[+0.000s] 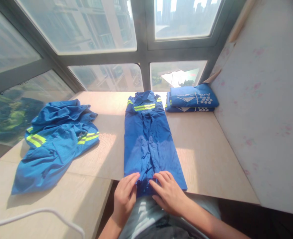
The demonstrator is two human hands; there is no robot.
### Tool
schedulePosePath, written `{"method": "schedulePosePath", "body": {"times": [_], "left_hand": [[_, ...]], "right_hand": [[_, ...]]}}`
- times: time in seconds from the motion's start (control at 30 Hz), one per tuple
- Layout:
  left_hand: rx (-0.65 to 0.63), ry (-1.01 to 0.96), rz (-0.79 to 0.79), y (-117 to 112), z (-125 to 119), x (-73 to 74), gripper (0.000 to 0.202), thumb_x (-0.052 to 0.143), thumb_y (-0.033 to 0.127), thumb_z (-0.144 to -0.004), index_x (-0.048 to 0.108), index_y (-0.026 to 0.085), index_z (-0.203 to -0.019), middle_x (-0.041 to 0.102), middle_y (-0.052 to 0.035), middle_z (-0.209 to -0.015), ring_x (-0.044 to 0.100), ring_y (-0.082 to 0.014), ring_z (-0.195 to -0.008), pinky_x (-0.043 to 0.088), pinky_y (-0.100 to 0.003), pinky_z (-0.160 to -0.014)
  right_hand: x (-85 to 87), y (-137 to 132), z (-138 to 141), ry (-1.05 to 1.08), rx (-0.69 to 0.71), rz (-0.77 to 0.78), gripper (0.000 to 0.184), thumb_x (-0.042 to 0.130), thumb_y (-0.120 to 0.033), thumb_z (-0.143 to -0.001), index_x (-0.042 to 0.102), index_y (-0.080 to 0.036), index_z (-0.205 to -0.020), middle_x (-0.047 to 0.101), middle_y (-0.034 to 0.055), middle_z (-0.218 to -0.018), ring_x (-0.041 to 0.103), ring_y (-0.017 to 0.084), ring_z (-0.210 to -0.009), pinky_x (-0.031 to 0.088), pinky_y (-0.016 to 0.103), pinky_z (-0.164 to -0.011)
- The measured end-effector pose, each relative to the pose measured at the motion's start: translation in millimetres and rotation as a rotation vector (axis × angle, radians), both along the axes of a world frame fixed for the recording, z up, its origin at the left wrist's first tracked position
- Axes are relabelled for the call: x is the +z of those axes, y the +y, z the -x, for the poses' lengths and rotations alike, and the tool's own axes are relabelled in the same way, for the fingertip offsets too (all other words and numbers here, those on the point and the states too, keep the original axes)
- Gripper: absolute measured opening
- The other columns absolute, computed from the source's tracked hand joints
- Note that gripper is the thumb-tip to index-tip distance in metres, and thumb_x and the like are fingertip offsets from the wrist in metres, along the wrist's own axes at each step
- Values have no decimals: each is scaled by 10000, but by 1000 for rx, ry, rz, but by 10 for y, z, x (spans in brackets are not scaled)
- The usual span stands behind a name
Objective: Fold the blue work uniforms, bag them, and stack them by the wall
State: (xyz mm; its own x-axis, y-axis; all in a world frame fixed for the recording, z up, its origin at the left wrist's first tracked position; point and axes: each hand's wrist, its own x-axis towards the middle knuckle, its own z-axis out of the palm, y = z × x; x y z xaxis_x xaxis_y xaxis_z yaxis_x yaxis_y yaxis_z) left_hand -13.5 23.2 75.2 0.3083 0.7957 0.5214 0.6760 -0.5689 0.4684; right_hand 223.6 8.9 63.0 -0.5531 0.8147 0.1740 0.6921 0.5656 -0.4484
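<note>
A blue work shirt (148,139) with yellow reflective stripes lies lengthwise on the wooden table (206,156), its sides folded in to a narrow strip and its collar at the far end. My left hand (124,196) and my right hand (167,192) rest side by side on its near hem at the table's front edge. The fingers of both curl onto the cloth and pinch the hem.
A crumpled blue garment (56,139) with reflective stripes lies at the left. Two folded blue shirts (191,98) are stacked at the back right by the window. A padded wall (266,99) borders the right side. A white hanger (37,215) lies at the near left.
</note>
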Motion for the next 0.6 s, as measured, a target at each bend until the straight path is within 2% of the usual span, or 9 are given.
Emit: {"method": "schedulePosePath", "body": {"times": [0.2,0.3,0.47,0.6], "left_hand": [[-105,121,-43,-68,-165,-57,437,480,18,-910,633,203,-1274,722,-84,-1182,674,-202,-1095,557,-353,-938],[-126,161,-55,-87,-200,-117,434,467,10,-900,637,180,-1262,714,-98,-1192,661,-209,-1106,546,-363,-949],[-144,173,-42,-103,-198,-129,438,458,17,-897,632,182,-1264,702,-106,-1208,646,-215,-1122,534,-377,-968],[-134,161,27,-142,-241,-122,376,540,151,-920,615,167,-1289,677,-131,-1256,632,-249,-1156,529,-412,-984]], "right_hand": [[-10,140,182,-85,30,-22,188,620,-312,-919,662,-179,-1046,592,112,-1095,478,276,-1081,386,469,-1020],[-47,175,203,-105,34,-38,121,596,-252,-926,675,-173,-971,583,103,-1025,475,267,-1048,409,434,-952],[-101,185,176,-62,38,-40,62,624,-191,-900,682,-172,-912,602,83,-993,490,241,-1024,420,395,-954],[-116,139,197,-37,11,-74,134,651,-221,-890,696,-148,-994,616,120,-1092,483,270,-1125,420,419,-1011]]}}
